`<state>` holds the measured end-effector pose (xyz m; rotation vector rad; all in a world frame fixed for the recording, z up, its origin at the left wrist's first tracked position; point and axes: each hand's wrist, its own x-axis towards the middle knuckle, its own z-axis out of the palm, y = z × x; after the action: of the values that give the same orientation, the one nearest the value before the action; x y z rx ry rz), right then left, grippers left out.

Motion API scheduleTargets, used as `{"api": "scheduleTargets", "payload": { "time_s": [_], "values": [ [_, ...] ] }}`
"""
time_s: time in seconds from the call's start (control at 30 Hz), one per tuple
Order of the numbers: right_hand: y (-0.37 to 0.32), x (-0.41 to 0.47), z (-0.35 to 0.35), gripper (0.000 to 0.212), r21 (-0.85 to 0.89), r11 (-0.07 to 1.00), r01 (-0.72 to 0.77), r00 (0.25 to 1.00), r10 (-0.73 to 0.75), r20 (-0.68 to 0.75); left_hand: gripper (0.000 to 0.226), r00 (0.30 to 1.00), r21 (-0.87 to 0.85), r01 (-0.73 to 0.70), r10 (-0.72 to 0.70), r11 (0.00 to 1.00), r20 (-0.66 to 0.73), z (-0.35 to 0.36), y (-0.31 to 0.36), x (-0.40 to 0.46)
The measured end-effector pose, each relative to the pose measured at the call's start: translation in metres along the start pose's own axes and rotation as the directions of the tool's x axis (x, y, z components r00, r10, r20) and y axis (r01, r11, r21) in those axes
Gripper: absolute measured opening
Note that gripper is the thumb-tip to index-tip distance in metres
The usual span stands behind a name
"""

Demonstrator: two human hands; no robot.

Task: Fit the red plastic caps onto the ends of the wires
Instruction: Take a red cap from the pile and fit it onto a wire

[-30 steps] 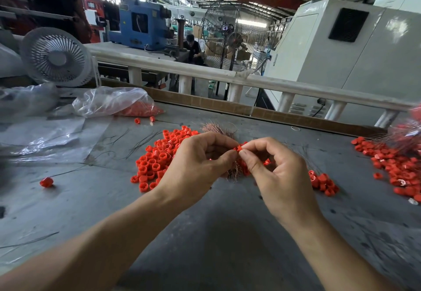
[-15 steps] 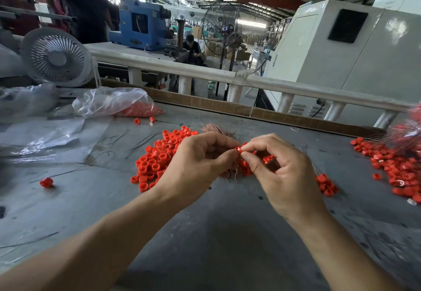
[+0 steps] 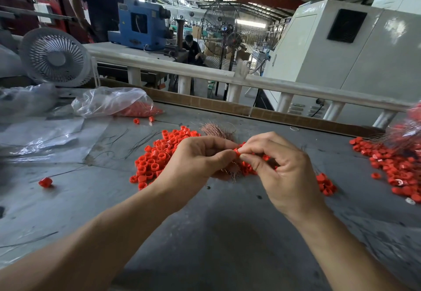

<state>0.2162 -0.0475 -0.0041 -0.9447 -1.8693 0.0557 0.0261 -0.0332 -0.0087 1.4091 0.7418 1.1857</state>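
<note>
My left hand and my right hand meet above the grey table. Between their fingertips they pinch one small red cap. My left hand also grips a bundle of thin copper wires, whose ends fan out behind and below it. A heap of loose red caps lies just left of my left hand. A few more caps lie to the right of my right hand. The wire end inside the pinched cap is hidden by my fingers.
A large spread of red caps with capped wires lies at the right edge. A clear plastic bag holding caps, plastic sheets and a white fan are at the back left. One stray cap lies at the left. A person stands behind the rail.
My hands stay together on the cap with only small finger shifts. In the background a person has walked into view at the upper left.
</note>
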Motion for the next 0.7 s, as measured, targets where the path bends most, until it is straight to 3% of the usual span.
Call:
{"api": "scheduleTargets", "payload": {
  "time_s": [0.23,0.43,0.7],
  "values": [
    [-0.009,0.0,0.003,0.013,-0.185,0.982,0.044,0.999,-0.041,0.022,0.013,0.999,-0.093,0.045,-0.047,0.995,-0.014,-0.001,-0.003,0.001],
    [-0.019,-0.001,0.018,0.013,-0.435,0.899,0.045,0.994,-0.086,-0.073,0.011,0.993,-0.16,0.116,-0.119,0.98,-0.013,0.0,-0.006,0.004],
    [-0.017,-0.003,0.019,0.01,-0.372,0.927,0.043,0.996,-0.069,-0.056,0.014,0.981,-0.161,0.193,-0.194,0.968,0.006,-0.003,-0.004,0.004]
  ]
}}
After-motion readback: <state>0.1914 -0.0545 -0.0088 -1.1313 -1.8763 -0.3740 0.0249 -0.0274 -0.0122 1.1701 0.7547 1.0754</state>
